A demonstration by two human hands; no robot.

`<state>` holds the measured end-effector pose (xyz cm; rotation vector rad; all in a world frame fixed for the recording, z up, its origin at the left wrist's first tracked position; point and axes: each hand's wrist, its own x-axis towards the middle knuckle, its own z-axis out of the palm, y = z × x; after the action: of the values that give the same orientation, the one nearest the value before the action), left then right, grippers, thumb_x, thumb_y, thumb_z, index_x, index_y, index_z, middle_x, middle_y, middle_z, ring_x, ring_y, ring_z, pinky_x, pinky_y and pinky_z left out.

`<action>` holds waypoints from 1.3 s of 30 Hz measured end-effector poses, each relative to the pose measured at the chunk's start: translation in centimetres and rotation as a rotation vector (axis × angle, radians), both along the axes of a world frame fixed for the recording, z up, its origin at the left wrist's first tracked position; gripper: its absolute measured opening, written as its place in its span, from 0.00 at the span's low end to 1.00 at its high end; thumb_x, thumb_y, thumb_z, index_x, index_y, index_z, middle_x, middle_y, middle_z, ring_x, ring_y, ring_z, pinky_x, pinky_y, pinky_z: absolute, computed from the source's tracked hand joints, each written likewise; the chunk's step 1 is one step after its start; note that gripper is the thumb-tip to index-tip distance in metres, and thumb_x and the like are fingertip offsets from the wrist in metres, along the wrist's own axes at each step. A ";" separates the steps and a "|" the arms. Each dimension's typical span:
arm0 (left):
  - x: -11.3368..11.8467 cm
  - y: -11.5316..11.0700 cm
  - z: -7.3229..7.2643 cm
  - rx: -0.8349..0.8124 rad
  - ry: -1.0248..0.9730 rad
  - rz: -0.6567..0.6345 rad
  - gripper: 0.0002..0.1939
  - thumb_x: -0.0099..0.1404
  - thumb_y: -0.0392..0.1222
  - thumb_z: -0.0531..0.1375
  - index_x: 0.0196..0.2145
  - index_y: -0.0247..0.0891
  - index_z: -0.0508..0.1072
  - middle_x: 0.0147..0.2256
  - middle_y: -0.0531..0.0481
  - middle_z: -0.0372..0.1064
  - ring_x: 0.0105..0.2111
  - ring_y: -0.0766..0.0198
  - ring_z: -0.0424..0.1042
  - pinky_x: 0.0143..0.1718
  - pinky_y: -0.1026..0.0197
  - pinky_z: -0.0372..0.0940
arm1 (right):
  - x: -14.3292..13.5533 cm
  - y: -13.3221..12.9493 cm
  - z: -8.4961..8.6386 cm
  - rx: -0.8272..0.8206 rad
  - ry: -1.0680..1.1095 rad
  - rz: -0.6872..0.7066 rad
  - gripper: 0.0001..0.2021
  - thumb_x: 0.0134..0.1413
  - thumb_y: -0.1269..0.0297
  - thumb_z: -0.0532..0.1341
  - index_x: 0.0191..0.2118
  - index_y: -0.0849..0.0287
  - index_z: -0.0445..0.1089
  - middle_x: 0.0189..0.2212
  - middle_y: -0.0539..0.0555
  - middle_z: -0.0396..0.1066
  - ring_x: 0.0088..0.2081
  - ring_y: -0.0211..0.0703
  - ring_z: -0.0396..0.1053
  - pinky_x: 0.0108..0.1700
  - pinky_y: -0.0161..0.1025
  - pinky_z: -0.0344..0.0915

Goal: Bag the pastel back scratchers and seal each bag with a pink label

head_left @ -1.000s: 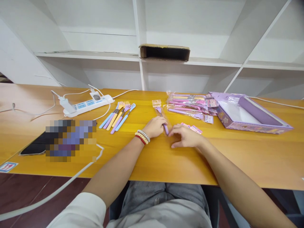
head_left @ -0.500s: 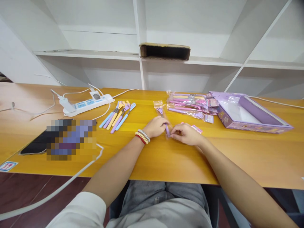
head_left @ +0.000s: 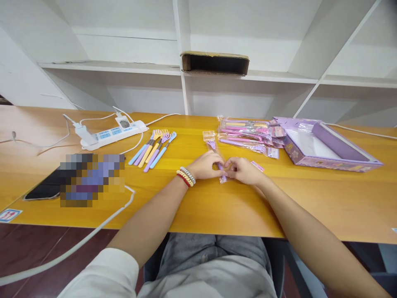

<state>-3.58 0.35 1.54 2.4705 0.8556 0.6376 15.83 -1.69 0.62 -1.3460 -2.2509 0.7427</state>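
A purple back scratcher (head_left: 212, 144) lies inside a clear plastic bag (head_left: 223, 179) on the table in front of me. My left hand (head_left: 207, 164) is closed on the bagged scratcher around its handle. From the other side, my right hand (head_left: 243, 170) pinches the bag near the handle's lower end, its fingertips meeting those of my left hand. A small pink card (head_left: 257, 166) lies just beyond my right hand. To the left, several loose back scratchers (head_left: 156, 149) in blue, purple and yellow lie side by side.
Bagged back scratchers (head_left: 245, 134) are piled at the back, beside an open purple box (head_left: 335, 164). A white power strip (head_left: 114, 134) with cables and a black phone (head_left: 46, 182) are on the left. White shelving (head_left: 139, 70) holding a cardboard box (head_left: 215, 64) stands behind.
My fingertips have come together at the handle's lower part, my right hand shifting slightly away from me. More of the bag's lower end shows now. The view has tilted slightly.
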 end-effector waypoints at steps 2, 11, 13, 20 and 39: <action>0.1 0.0 -0.1 0.016 0.002 -0.006 0.13 0.54 0.50 0.60 0.34 0.39 0.73 0.37 0.46 0.69 0.43 0.59 0.63 0.49 0.58 0.55 | 0.1 0.1 0.0 -0.010 -0.014 -0.015 0.10 0.45 0.61 0.60 0.35 0.59 0.66 0.20 0.47 0.67 0.20 0.33 0.60 0.22 0.31 0.52; 0.0 -0.1 0.8 -0.136 0.415 0.560 0.29 0.57 0.64 0.47 0.28 0.35 0.73 0.28 0.41 0.69 0.32 0.53 0.70 0.32 0.58 0.59 | 0.1 0.1 -0.3 0.001 -0.124 -0.065 0.10 0.45 0.59 0.60 0.35 0.57 0.67 0.22 0.48 0.69 0.23 0.34 0.63 0.24 0.31 0.52; 0.2 -0.4 1.1 -0.201 0.513 0.544 0.31 0.58 0.64 0.43 0.27 0.35 0.73 0.29 0.39 0.71 0.33 0.53 0.70 0.31 0.59 0.59 | 0.0 0.1 -0.2 0.008 -0.150 -0.072 0.11 0.46 0.58 0.59 0.35 0.57 0.67 0.24 0.49 0.70 0.24 0.35 0.64 0.25 0.31 0.52; 1.2 -1.9 1.3 -0.192 0.506 0.462 0.24 0.59 0.58 0.47 0.28 0.38 0.73 0.32 0.41 0.72 0.34 0.54 0.71 0.31 0.59 0.58 | -0.8 -0.3 -0.1 0.043 -0.323 -0.151 0.24 0.48 0.52 0.58 0.51 0.57 0.60 0.31 0.54 0.72 0.32 0.43 0.68 0.29 0.34 0.53; 2.0 0.1 -0.8 -0.578 -0.682 0.222 0.13 0.54 0.45 0.60 0.22 0.34 0.61 0.20 0.55 0.60 0.21 0.73 0.59 0.25 0.67 0.57 | -0.2 0.4 0.5 -0.477 0.534 -0.160 0.20 0.48 0.46 0.56 0.29 0.61 0.66 0.23 0.52 0.69 0.17 0.31 0.59 0.18 0.30 0.51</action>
<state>-1.62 0.41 0.75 1.5064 0.8713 1.0488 15.58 -1.28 1.08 -1.3004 -1.5840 1.4442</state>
